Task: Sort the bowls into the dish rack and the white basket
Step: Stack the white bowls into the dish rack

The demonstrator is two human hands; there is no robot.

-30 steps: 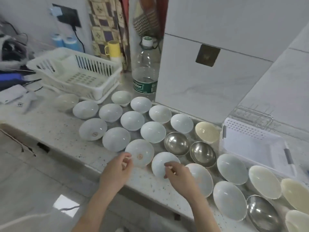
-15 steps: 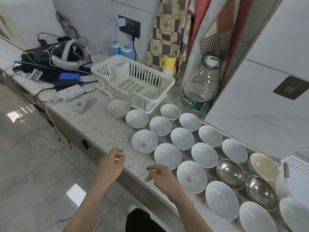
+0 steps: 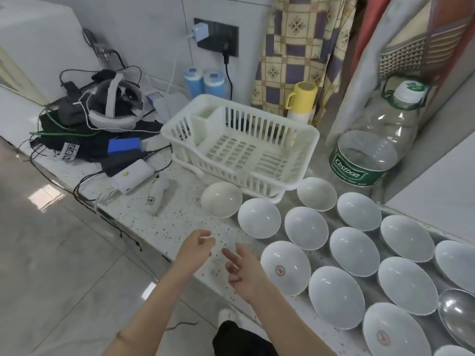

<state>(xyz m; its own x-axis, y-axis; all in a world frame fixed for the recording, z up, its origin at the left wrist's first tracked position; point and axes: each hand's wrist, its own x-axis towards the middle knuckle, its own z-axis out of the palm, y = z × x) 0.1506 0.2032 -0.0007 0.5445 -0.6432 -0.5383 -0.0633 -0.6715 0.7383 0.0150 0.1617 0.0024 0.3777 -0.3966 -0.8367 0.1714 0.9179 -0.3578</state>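
Several white bowls stand in rows on the speckled counter (image 3: 180, 222); the nearest to my hands is a white bowl with a red mark (image 3: 285, 268). A cream bowl (image 3: 221, 199) sits at the left end of the rows. A steel bowl (image 3: 458, 314) shows at the right edge. The empty white dish rack (image 3: 241, 147) stands behind the bowls. My left hand (image 3: 194, 249) hovers over the counter's front edge, fingers loosely curled, holding nothing. My right hand (image 3: 244, 272) hovers beside it, just left of the marked bowl, fingers spread and empty.
A large clear water bottle (image 3: 372, 147) stands right of the rack. A yellow mug (image 3: 300, 98) and two blue containers (image 3: 205, 83) sit by the wall. A headset, cables and a power bank (image 3: 132, 176) clutter the counter's left.
The view has swung left, bringing the rack to the centre and losing the basket on the right. Both hands left the bowls and moved left, now empty over the counter's edge.
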